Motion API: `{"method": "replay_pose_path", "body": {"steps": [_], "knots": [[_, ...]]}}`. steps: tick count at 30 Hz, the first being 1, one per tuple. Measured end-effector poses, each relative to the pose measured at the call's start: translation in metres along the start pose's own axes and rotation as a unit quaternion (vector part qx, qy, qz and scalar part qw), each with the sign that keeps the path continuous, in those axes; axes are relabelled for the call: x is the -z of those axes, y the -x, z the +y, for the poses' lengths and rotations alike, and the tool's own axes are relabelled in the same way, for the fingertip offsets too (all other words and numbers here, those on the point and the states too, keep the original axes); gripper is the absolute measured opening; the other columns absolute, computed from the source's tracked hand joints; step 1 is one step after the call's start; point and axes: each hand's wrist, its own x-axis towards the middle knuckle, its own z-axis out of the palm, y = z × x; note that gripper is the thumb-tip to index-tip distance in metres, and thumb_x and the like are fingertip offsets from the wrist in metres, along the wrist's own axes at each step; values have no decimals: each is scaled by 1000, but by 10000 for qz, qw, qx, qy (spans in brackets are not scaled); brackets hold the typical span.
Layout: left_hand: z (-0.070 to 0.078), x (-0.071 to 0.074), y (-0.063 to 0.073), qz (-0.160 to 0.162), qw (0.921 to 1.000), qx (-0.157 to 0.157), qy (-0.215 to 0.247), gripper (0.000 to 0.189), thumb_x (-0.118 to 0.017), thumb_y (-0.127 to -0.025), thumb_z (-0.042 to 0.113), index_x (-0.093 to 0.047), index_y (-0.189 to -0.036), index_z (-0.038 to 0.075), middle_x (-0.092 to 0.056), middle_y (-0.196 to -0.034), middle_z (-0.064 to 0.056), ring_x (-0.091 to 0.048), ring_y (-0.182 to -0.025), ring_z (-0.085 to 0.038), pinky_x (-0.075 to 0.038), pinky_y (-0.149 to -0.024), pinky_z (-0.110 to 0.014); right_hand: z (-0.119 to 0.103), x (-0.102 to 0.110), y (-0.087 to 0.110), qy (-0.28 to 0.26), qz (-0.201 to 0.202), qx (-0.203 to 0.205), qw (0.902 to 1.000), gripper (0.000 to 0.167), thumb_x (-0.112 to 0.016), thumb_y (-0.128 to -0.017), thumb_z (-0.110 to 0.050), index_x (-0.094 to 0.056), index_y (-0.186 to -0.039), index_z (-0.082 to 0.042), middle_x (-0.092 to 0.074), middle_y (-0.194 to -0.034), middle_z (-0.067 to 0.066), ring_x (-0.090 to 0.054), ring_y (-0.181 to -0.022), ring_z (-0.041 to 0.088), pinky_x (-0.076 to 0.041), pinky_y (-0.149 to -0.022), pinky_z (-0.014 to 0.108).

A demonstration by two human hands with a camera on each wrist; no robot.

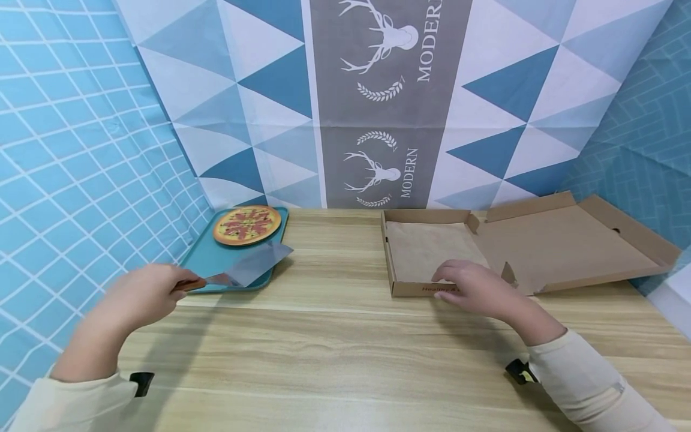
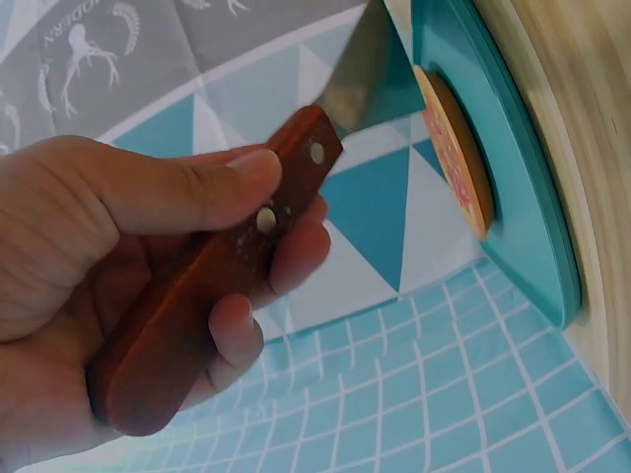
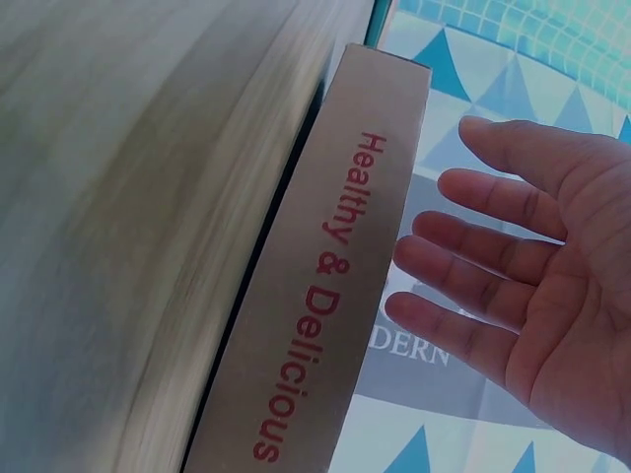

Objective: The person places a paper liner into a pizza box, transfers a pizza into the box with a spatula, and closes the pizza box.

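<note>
Spatula (image 1: 259,264) hangs at eleven o'clock from the wearer's viewpoint, its handle gripped in the left hand (image 1: 148,294), its blade above a teal tray (image 1: 207,264) with a pizza (image 1: 247,225) toward its twelve o'clock. At one o'clock stands an open cardboard box (image 1: 405,289); the right hand (image 1: 477,290), fingers loosely apart, hovers at its six-o'clock wall.

Spatula blade (image 1: 260,264) looks like shiny metal, handle (image 2: 158,345) smooth wood; box (image 1: 405,289)'s matt cardboard, tray (image 1: 213,258) smooth plastic, table (image 1: 324,348) woodgrain tbh.

Pizza (image 1: 247,225) on tray (image 1: 202,258), left of box (image 1: 407,289)
</note>
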Motion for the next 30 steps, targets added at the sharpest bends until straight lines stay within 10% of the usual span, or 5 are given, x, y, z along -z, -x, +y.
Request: {"method": "replay_pose_path", "body": {"steps": [30], "knots": [[52,-13,-23,1001,9907,-925,-11,22,-73,-86,6,-73,-107,8,-69,-103,-10,-66,-90,-32,-54,-68,-48,-7,-3,-8,-61,-49,326,9994,17,-76,-85,-14,-70,-99,-7,-66,-96,1,-64,-89,17,-54,-77,37]]}}
